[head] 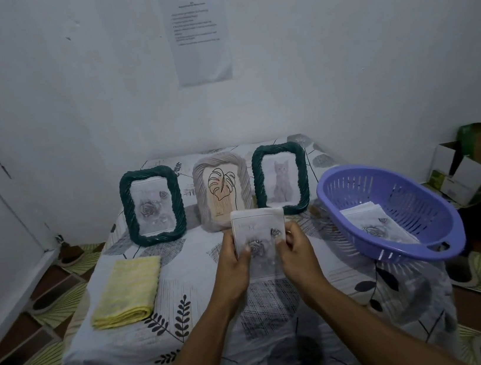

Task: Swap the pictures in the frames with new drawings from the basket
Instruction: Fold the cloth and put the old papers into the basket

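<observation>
Your left hand [235, 259] and right hand [297, 250] pinch a rose drawing [258, 226] above the worktop's [191, 328] middle.
It hides the beige frame's [203, 187] lower corner; purple basket [404, 190] holding more sheets [374, 222] at the right edge, yellow cloth [127, 291] left.

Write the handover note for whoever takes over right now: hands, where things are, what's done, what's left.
Left hand: its grip pinches the left edge of the rose drawing, held above the table.
Right hand: pinches the right edge.
Frames: all three stand at the back, each filled. The left green frame shows roses, the beige frame a leaf, the right green frame a cat.
Purple basket, at the right, holds more drawings.
Yellow cloth lies folded at the left.
Done: one drawing is in hand; no frame looks opened.
Left: open the frames and swap the pictures.
</observation>
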Action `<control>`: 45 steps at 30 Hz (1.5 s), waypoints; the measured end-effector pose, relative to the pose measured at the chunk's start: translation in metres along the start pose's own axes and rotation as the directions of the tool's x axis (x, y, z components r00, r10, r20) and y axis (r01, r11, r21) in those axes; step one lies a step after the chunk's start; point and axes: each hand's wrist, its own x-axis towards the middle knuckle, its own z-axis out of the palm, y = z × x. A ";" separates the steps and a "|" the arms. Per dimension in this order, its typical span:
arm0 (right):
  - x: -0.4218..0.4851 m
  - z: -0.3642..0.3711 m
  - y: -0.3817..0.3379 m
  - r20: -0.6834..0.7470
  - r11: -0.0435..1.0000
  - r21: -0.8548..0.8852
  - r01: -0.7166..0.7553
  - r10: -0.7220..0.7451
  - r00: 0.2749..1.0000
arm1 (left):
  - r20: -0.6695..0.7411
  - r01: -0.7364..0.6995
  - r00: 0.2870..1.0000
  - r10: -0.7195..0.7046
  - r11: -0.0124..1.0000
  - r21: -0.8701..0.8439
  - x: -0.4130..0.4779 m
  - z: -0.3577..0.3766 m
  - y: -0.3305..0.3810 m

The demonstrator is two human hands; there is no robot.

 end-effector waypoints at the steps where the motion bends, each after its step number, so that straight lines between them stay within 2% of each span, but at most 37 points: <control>1: -0.001 0.000 0.003 0.007 1.000 -0.013 -0.005 0.005 1.000 | 0.017 -0.003 1.000 0.003 1.000 0.019 -0.003 0.001 -0.002; 7: 0.004 -0.008 -0.010 -0.025 0.994 -0.092 0.060 -0.062 0.998 | 0.003 -0.057 0.998 0.057 0.981 0.188 0.007 0.005 0.002; 10: 0.019 -0.027 -0.034 -0.043 0.977 -0.186 0.101 -0.111 0.993 | 0.035 -0.060 0.998 0.056 0.990 0.127 0.016 0.016 0.018; 13: 0.041 -0.065 -0.061 -0.085 0.971 -0.214 0.106 -0.127 0.988 | 0.081 0.021 0.996 -0.020 1.000 -0.003 0.027 0.038 0.039; 15: 0.061 -0.103 -0.072 -0.137 0.967 -0.247 0.058 -0.094 0.986 | 0.123 0.019 0.992 -0.020 1.000 0.013 0.035 0.056 0.046; 19: 0.096 -0.179 -0.063 -0.297 0.953 -0.287 -0.094 0.005 0.955 | 0.171 0.032 0.983 -0.069 0.976 0.214 0.044 0.099 0.046; 21: 0.105 -0.206 -0.049 -0.325 0.904 -0.381 -0.194 0.066 0.943 | 0.180 0.094 0.974 -0.137 0.968 0.231 0.045 0.121 0.042; 24: 0.114 -0.221 -0.026 -0.235 0.780 -0.558 -0.282 0.177 0.956 | 0.215 0.254 0.937 -0.275 0.960 0.121 0.046 0.147 0.032; 26: 0.119 -0.222 -0.014 -0.183 0.692 -0.659 -0.295 0.233 0.955 | 0.211 0.303 0.928 -0.306 0.952 0.048 0.047 0.156 0.027; 30: 0.120 -0.219 -0.002 -0.154 0.536 -0.797 -0.278 0.266 0.952 | 0.160 0.263 0.951 -0.265 0.964 0.032 0.045 0.160 0.020; 36: 0.107 -0.212 0.003 -0.132 0.295 -0.939 -0.174 0.156 0.979 | 0.147 0.215 0.965 -0.219 0.976 0.044 0.044 0.163 0.021; 41: 0.108 -0.207 0.002 -0.093 0.194 -0.973 -0.122 0.151 0.984 | 0.145 0.221 0.963 -0.226 0.974 0.047 0.042 0.160 0.022; 45: 0.107 -0.207 0.000 -0.082 0.168 -0.980 -0.109 0.162 0.983 | 0.162 0.231 0.960 -0.229 0.973 0.008 0.040 0.159 0.025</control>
